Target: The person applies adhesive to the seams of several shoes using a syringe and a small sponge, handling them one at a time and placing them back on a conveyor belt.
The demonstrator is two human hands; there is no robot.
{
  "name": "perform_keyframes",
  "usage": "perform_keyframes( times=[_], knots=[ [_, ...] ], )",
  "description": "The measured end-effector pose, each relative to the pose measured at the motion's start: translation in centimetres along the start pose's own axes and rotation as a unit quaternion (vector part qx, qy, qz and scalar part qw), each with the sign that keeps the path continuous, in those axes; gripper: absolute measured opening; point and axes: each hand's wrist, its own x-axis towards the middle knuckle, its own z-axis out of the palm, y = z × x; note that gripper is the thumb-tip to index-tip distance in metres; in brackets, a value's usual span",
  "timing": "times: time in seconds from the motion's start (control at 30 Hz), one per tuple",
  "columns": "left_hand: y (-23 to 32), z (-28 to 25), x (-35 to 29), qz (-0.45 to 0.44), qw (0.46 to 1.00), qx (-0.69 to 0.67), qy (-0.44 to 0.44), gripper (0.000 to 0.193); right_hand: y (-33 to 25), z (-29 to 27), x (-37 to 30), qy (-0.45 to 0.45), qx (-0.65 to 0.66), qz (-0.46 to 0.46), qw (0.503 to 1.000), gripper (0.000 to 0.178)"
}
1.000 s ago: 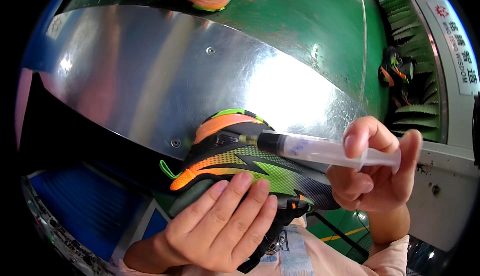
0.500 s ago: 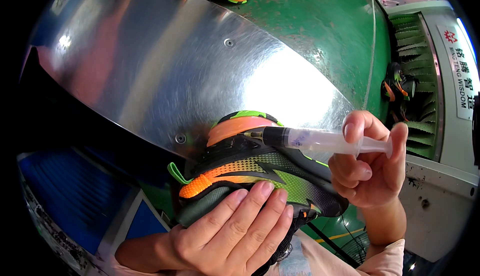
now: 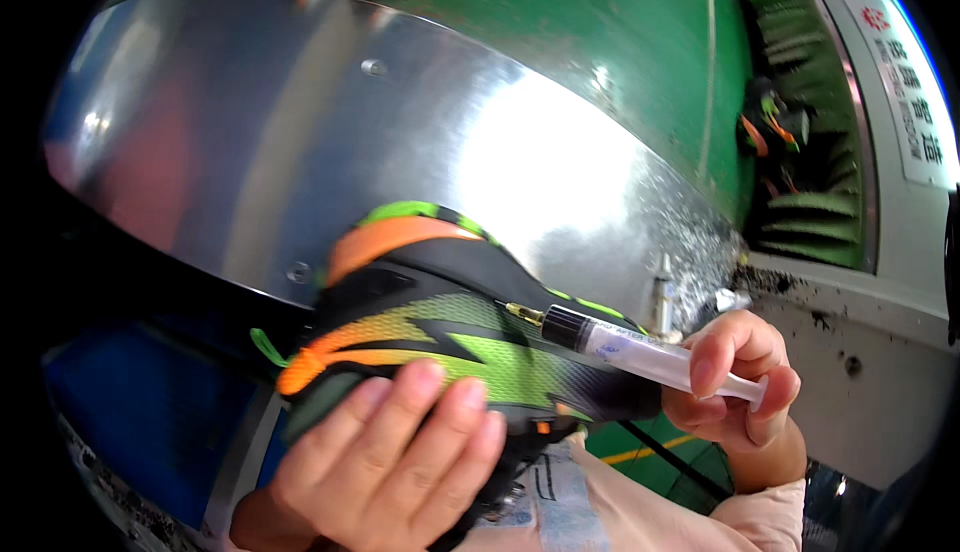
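A black, green and orange sneaker (image 3: 480, 357) lies on its side by the near edge of the metal plate, its orange and green sole turned away from me. My left hand (image 3: 385, 462) holds it by the upper, fingers laid across the side; the thumb is hidden. My right hand (image 3: 735, 377) grips a clear syringe (image 3: 630, 352) with a black collar and a thin needle. Its thumb and fingers close around the plunger end. The needle tip points left, over or against the sneaker's side; whether it touches cannot be told.
The shiny metal plate (image 3: 200, 152) curves across the view, with a small bottle (image 3: 663, 297) near its right end. Other sneakers stand on the green surface (image 3: 590, 22) at the top. At right, a pale machine (image 3: 815, 352) has a green strip curtain (image 3: 800, 52) with a shoe (image 3: 775, 127) at it.
The sneaker and my left hand have shifted left in view. The syringe now slants down to the right, and its needle has moved from the sole edge to the upper's side. My right hand sits lower.
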Motion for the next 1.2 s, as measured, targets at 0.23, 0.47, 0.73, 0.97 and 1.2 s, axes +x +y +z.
perform_keyframes(
  times=[0.23,0.47,0.73,0.97,1.2],
  knots=[
    [1.2,0.9,-0.4,-0.012,0.999,0.044,0.003,0.018,0.4,-2.0,-5.3,0.029,-0.056,-0.037,0.997,0.067],
    [2.2,0.3,1.0,-0.053,0.995,0.086,0.0,0.019,1.9,-4.8,-9.3,0.06,-0.047,-0.081,0.994,0.066],
    [1.3,-1.4,6.3,-0.025,0.991,0.118,-0.052,0.035,6.6,-9.1,-9.5,0.057,0.142,-0.13,0.98,0.072],
    [-0.4,-2.3,12.6,-0.064,0.964,0.137,-0.217,0.076,10.2,-10.9,-7.9,0.073,0.254,-0.12,0.957,0.075],
    [1.6,-2.0,15.5,-0.134,0.936,0.195,-0.259,0.076,11.5,-12.1,-6.7,0.07,0.302,-0.173,0.935,0.072]
  ],
)
